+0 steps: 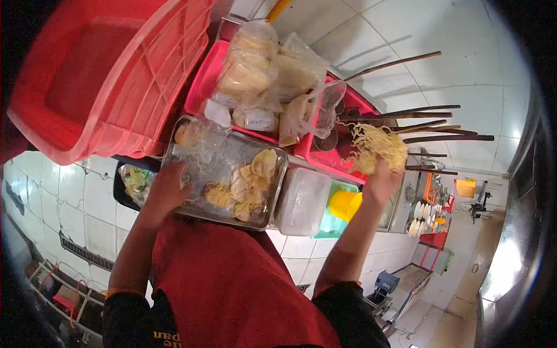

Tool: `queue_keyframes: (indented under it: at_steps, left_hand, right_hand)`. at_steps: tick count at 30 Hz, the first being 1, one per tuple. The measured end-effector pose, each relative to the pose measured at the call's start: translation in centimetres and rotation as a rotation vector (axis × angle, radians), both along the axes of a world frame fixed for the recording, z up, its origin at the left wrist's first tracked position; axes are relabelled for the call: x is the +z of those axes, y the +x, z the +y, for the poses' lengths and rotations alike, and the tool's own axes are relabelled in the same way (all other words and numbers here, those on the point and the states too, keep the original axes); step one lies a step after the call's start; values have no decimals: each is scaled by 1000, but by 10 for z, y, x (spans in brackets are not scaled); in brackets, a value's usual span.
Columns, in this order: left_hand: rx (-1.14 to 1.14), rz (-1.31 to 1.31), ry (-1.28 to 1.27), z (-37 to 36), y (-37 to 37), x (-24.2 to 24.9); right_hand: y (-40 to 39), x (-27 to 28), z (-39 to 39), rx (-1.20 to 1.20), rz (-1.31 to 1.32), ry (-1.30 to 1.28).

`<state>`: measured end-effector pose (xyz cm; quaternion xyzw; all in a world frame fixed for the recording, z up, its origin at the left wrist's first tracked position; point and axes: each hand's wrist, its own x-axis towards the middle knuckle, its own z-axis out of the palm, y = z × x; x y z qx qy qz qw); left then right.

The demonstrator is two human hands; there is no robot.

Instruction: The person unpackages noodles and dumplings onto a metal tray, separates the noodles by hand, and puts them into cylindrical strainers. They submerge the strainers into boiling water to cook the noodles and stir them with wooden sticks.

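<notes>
Bright, cool white light filled the kitchen, and a fisheye lens bent the view.
It spread over the tiled wall (pixel 464 72), where the dark sticks (pixel 464 138) threw soft shadows; glare spotted the plastic bags (pixel 249 55) and the metal tray (pixel 223 152). A blown-out patch at far right seemed a lamp or its reflection. Straight lines curved towards black corners, and the left hand (pixel 168 188) and distant plates (pixel 425 211) were soft.

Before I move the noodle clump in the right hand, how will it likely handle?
The noodle clump will probably flex, since its thin strands splay loosely beyond the right hand. It may shed pieces, as its edge looks ragged and untied. It seems fairly light: one hand supports it.
</notes>
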<state>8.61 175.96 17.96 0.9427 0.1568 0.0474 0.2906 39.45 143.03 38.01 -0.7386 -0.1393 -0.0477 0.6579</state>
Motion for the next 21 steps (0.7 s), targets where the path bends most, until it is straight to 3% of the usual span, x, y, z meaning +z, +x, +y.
queue_keyframes:
  at_steps: [1,2,3,4,5,7,10,13,16,18,19,21]
  left_hand:
    - [-1,-2,9,-7,-6,11]
    - [25,216,13,-14,-13,21]
    - [56,435,19,-19,-18,27]
    - [60,443,36,-23,-22,23]
    - [70,412,104,-27,-27,8]
    - [103,384,187,-28,-28,-20]
    - [149,505,229,-31,-29,-26]
    - [245,369,87,-33,-18,1]
    - [315,114,-179,-30,-20,10]
    - [355,-15,-222,-34,-17,24]
    - [422,53,-270,-37,-12,40]
    - [506,153,-418,-40,-8,50]
  right_hand:
    - [18,-25,-6,45,-92,39]
    - [38,-59,-13,92,-179,80]
    - [60,-100,-22,59,-284,-178]
    - [71,-130,-28,21,-383,-434]
    - [66,-138,-29,20,-374,-417]
    - [54,-152,-24,153,-254,-858]
    - [44,-144,-32,65,-221,-712]
    - [48,-150,-53,82,-210,-770]
    - [34,-132,-44,97,-222,-666]
    - [2,-100,-8,204,-146,-617]
    - [-15,-92,9,269,-94,-589]
    - [-45,-119,40,512,-33,-410]
